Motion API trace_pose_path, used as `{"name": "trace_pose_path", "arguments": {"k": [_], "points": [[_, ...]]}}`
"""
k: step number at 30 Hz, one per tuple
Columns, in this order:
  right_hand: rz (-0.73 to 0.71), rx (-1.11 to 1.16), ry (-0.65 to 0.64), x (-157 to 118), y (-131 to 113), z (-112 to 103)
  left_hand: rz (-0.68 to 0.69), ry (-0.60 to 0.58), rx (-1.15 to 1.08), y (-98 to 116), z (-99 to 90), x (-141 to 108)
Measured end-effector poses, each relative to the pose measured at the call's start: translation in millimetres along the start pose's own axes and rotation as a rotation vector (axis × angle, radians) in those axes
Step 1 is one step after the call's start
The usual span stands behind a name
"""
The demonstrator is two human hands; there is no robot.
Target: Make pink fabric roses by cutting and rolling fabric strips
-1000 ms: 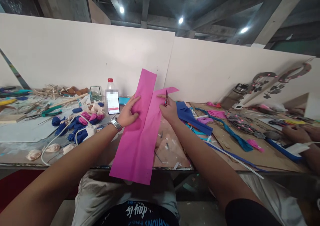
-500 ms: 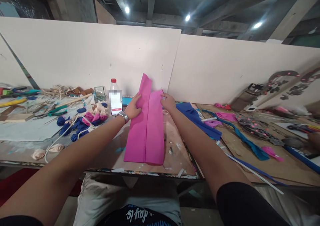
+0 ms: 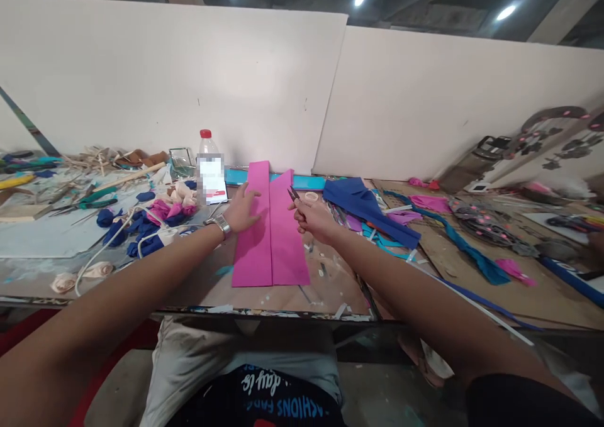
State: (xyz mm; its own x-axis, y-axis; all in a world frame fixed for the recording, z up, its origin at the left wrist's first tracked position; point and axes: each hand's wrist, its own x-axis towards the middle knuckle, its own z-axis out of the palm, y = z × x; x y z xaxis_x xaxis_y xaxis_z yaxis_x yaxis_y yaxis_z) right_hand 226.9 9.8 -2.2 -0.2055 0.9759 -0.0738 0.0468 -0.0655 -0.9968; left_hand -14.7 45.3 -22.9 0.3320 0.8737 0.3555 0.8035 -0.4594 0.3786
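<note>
A bright pink sheet with a lengthwise fold or seam lies flat on the table in front of me. I cannot tell if it is paper or fabric. Its top edge is uneven, the left strip reaching higher than the slanted right one. My left hand, with a watch at the wrist, rests on the sheet's left side with fingers spread. At the sheet's right edge, my right hand is closed round small scissors, whose dark pointed blades face up and left. Their handles are mostly hidden in the fingers.
A phone leans on a red-capped bottle behind my left hand. Blue and pink fabric flowers, a white cord and pliers lie left. Dark blue material and a tape roll lie right. A white partition stands behind.
The pink sheet has come down from a raised, tilted position to lie flat. Both hands have lowered; my left fingers have spread on it, and the right hand's scissors show more clearly.
</note>
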Motion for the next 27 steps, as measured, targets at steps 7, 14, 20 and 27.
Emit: {"name": "trace_pose_path", "arguments": {"k": [7, 14, 20, 27], "points": [[0.113, 0.287, -0.054, -43.7, 3.5, 24.9, 0.220, -0.254, 0.124, 45.8, -46.9, -111.5], [0.041, 0.289, -0.135, -88.3, 20.9, 56.2, 0.285, -0.332, 0.224, 65.6, -41.2, -141.2], [0.049, 0.285, -0.142, -87.8, 24.8, 55.0, 0.382, -0.256, 0.310, 61.7, -30.3, -135.9], [0.085, 0.391, -0.198, -97.1, 23.8, 51.9, 0.385, -0.123, 0.251, 62.0, -31.5, -133.3]]}}
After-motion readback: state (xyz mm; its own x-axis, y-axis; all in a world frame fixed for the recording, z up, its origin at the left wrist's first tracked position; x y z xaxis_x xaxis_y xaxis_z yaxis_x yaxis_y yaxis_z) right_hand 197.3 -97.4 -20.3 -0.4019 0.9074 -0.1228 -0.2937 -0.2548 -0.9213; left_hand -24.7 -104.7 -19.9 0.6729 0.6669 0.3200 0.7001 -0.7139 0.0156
